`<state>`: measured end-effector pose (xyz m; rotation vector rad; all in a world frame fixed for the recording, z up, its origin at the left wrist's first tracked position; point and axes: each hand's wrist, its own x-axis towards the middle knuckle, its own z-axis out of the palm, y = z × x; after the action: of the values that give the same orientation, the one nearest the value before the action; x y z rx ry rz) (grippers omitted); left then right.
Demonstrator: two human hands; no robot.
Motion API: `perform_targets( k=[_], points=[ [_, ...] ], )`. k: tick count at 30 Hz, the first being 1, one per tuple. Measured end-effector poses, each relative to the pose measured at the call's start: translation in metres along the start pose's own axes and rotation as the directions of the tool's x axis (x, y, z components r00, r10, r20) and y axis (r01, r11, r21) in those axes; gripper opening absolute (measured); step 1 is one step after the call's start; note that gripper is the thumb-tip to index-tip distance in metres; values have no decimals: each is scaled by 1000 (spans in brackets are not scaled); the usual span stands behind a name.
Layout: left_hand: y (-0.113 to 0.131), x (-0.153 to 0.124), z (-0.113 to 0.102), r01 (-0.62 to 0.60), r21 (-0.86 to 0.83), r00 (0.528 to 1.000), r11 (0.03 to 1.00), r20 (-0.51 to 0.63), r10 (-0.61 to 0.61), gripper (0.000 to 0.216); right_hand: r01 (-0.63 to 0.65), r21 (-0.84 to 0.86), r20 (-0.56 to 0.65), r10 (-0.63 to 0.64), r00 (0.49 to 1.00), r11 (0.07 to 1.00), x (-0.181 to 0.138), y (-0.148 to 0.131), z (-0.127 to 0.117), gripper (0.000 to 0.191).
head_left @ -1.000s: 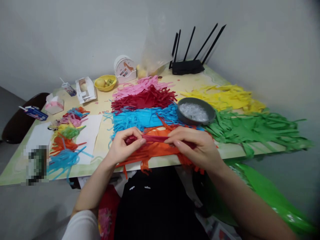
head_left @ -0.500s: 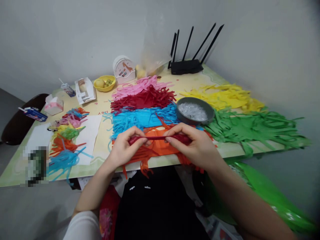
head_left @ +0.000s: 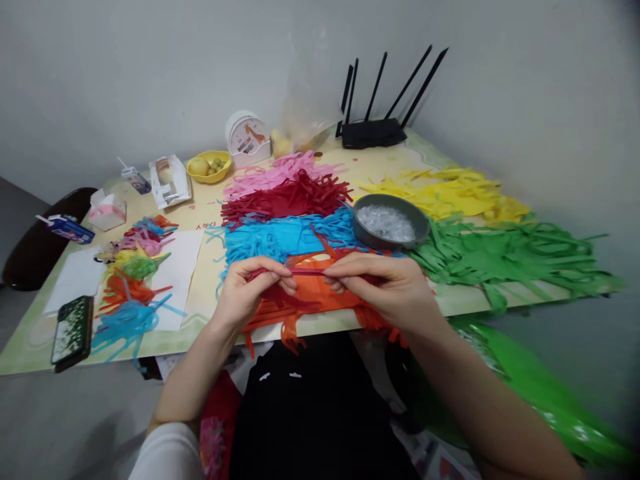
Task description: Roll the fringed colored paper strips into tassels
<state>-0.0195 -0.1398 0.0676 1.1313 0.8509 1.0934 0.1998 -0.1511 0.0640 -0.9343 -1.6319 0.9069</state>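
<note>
A dark red tissue paper tassel (head_left: 309,271) is stretched between my two hands, its middle rolled into a thin twist. My left hand (head_left: 253,290) pinches one end of the twist with thumb and index finger. From the other side my right hand (head_left: 383,283) pinches it the same way. Most of the tassel's fringe is hidden in my palms. Right below lies orange fringed paper (head_left: 325,295), its strips hanging over the table's front edge. Behind it are blue fringed paper (head_left: 273,237) and dark red fringed paper (head_left: 295,197).
A grey bowl of clear pieces (head_left: 363,237) stands behind my right hand. Green (head_left: 505,257) and yellow fringed paper (head_left: 450,193) spread right. Left are finished-looking tassels (head_left: 133,320), a phone (head_left: 73,333), a tissue pack (head_left: 107,212) and drink cartons. A black router (head_left: 374,135) stands at the back.
Both hands have turned slightly and their fingers have closed in, leaving a shorter stretch of twist visible between them. Some dark red strips now hang below my left hand.
</note>
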Motion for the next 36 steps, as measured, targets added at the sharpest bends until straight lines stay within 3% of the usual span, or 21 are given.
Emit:
perform_targets(
  k=[7, 11, 16, 19, 23, 25, 27, 29, 31, 33, 35, 36],
  points=[
    [-14, -1, -6, -115, 90, 993, 989, 32, 113, 11, 51, -41, 34, -50, 998, 998, 2, 5, -2, 22],
    [-18, -10, -10, -189, 226, 982, 956, 44, 183, 20, 81, -41, 10, -80, 997, 996, 0, 6, -2, 24],
    [13, -15, -12, -280, 525, 949, 804, 278, 149, 18, 254, -154, 101, -241, 965, 955, -4, 1, -4, 27],
    [28, -9, -4, -320, 625, 929, 712, 356, 105, 16, 337, -196, 185, -303, 935, 921, -5, -4, -4, 27],
    [25, 0, 5, -300, 700, 898, 648, 437, -56, 19, 400, -244, 237, -346, 908, 883, -10, -7, -5, 28],
    [17, 2, 4, -402, 720, 880, 566, 474, 22, 21, 375, -252, 256, -313, 915, 892, -12, -7, -9, 29],
    [10, 3, 0, -569, 738, 821, 363, 535, 200, 18, 257, -239, 300, -181, 937, 936, -11, -6, -15, 28],
    [3, 3, -5, -699, 712, 683, 72, 633, 365, 15, 47, -194, 345, 23, 938, 980, -6, -3, -18, 34],
    [-3, 2, -8, -749, 642, 528, -161, 727, 439, 15, -160, -91, 429, 184, 884, 983, -1, 4, -16, 36],
    [-9, 1, -11, -759, 592, 431, -270, 768, 474, 17, -320, 41, 539, 249, 804, 947, 2, 12, -8, 34],
    [-15, -1, -13, -749, 598, 415, -287, 760, 501, 20, -448, 186, 594, 263, 760, 874, 0, 19, 4, 36],
    [-19, -2, -14, -739, 617, 427, -271, 740, 520, 21, -494, 255, 582, 276, 765, 831, -2, 21, 11, 36]
  ],
)
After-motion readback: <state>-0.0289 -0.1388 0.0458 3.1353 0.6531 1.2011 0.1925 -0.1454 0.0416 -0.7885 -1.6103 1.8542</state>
